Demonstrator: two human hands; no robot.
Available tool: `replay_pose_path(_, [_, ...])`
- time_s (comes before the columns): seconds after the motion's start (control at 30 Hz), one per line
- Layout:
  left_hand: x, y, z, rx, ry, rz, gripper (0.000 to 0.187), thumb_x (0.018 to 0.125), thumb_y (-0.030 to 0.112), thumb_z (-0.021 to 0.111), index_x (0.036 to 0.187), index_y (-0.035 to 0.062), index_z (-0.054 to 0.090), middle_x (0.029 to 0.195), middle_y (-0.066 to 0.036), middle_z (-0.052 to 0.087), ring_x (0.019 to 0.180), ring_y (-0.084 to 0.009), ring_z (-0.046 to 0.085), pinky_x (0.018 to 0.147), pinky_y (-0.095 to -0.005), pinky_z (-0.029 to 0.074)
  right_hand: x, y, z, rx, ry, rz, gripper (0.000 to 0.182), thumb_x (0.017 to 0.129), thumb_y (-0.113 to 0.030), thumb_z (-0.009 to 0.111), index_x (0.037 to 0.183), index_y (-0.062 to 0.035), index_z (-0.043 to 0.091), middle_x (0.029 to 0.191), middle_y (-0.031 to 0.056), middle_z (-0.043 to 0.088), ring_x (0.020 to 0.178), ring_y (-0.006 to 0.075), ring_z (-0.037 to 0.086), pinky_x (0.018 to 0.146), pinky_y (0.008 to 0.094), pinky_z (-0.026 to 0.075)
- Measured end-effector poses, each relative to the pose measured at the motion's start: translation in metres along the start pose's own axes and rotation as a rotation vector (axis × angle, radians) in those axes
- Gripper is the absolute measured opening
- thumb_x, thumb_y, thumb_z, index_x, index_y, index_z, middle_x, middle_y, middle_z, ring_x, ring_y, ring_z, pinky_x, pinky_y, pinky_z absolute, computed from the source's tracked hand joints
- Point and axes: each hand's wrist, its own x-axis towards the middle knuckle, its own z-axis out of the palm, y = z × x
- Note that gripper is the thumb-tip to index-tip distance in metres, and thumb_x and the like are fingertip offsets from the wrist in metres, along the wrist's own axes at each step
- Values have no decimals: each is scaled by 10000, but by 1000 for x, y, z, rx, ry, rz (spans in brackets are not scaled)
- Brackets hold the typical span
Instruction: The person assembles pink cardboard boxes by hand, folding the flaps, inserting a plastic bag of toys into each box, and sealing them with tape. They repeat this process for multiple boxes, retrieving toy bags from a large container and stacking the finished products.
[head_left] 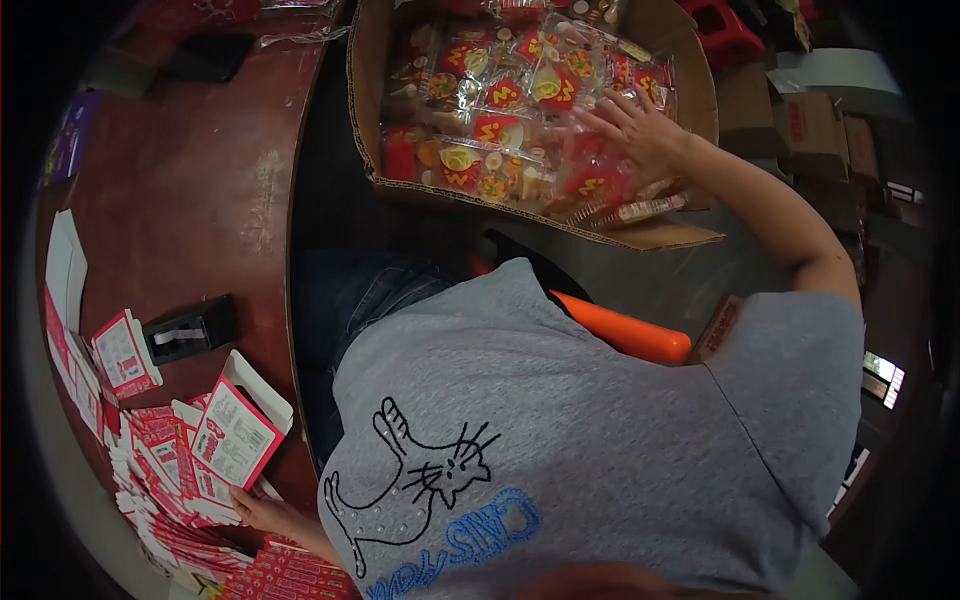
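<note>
My left hand (268,512), at the lower left, pinches the lower edge of a red-and-white printed carton (236,437) with its flap raised. A pile of similar flattened cartons (165,460) lies under and beside it on the brown table. My right hand (640,130) is inside a large cardboard box (640,236), its fingers spread over the clear packets. These packets (500,130) contain candy-like pieces and red and yellow cards. The fingertips rest on or very near a packet at the right side of the box. I see no packet gripped in that hand.
A black tape dispenser (190,335) stands on the brown table (215,190) near the cartons. A dark flat object (208,57) lies at its far end. An orange chair part (625,328) is beside my body. Brown cartons (812,135) are stacked on the right.
</note>
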Motion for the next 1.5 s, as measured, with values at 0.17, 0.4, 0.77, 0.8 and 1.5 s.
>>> replay_pose_path(0.17, [-8,-6,0,-33,-29,30,358,1033,254,612,1217,-51,570,1155,-163,650,1042,-224,625,912,-336,528,78,61,48,523,83,-51,1537,490,-652,905,1623,-143,1,1497,263,371,1411,431,374,1145,504,352])
replay_pose_path(0.4, [-15,-11,5,55,34,73,373,1018,265,639,1219,-44,583,1159,-139,653,1056,-197,613,942,-318,508,66,17,-42,258,-424,-154,1458,500,-652,902,1616,-111,137,1534,268,326,1422,461,344,1168,528,318])
replay_pose_path(0.77, [-20,-14,23,70,206,187,363,1017,238,637,1257,-28,579,1209,-122,644,1102,-185,609,939,-299,496,107,-5,-15,308,-593,-325,1434,552,-595,912,1617,-107,85,1485,292,459,1391,383,457,1139,461,382])
replay_pose_path(0.8, [-21,-16,24,52,230,179,363,1017,238,637,1257,-28,579,1209,-122,644,1102,-185,609,939,-299,496,107,-8,-7,290,-484,-313,1417,559,-606,904,1614,-108,101,1459,284,490,1340,390,506,1102,461,418])
replay_pose_path(1.5, [4,18,6,-238,206,175,274,1037,197,582,1247,21,573,1192,-74,656,1020,-177,628,813,-311,546,-39,116,-264,990,287,-214,403,861,-237,790,1165,-1,671,966,48,736,806,75,687,716,236,568])
